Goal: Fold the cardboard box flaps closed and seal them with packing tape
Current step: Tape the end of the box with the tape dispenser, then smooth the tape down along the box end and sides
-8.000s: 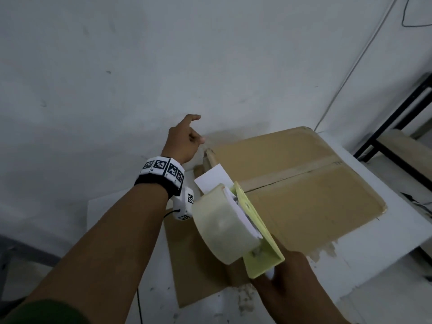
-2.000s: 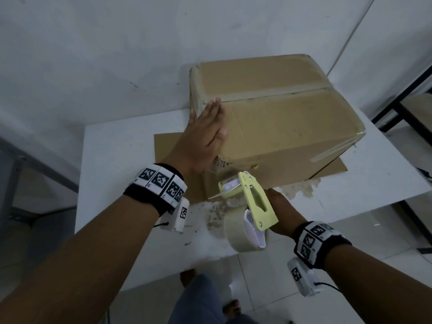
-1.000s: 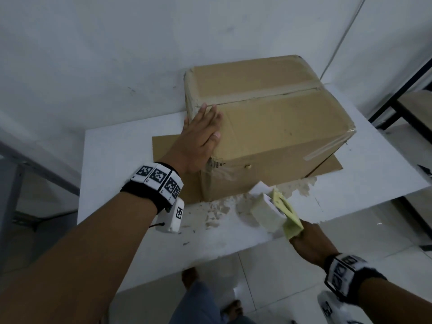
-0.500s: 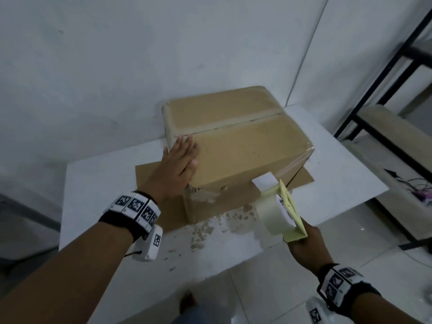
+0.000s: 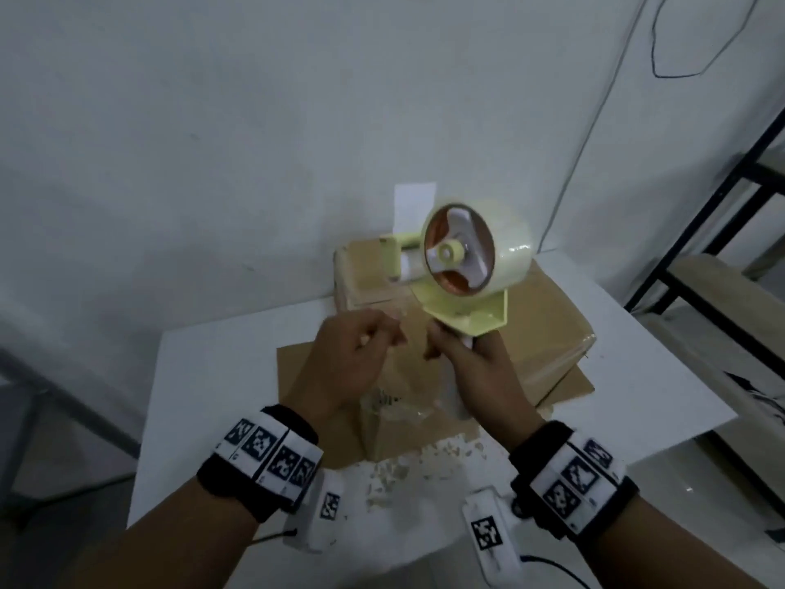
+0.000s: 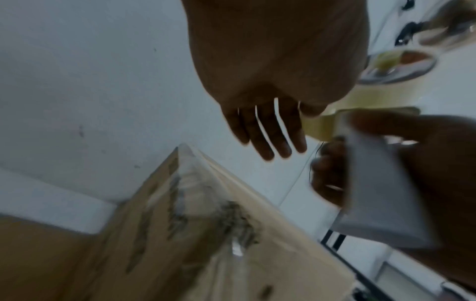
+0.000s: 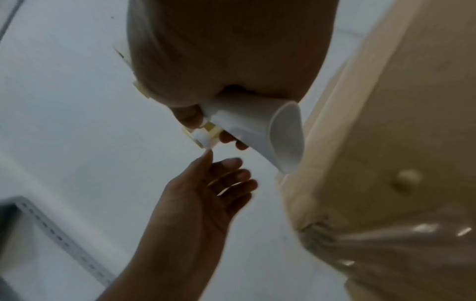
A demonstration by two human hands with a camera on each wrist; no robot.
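A pale yellow-green tape dispenser [image 5: 463, 308] with a white handle [image 7: 257, 130] carries a clear roll [image 5: 505, 248] on an orange-brown core, above a tan cardboard box [image 5: 548, 333], a white tabletop [image 5: 204, 376] and black-and-white checker-patterned wristbands [image 5: 267, 452].

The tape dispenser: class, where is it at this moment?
In the head view the tape dispenser is held up by its handle in the right hand, above the near corner of the cardboard box, with the left hand just left of it.
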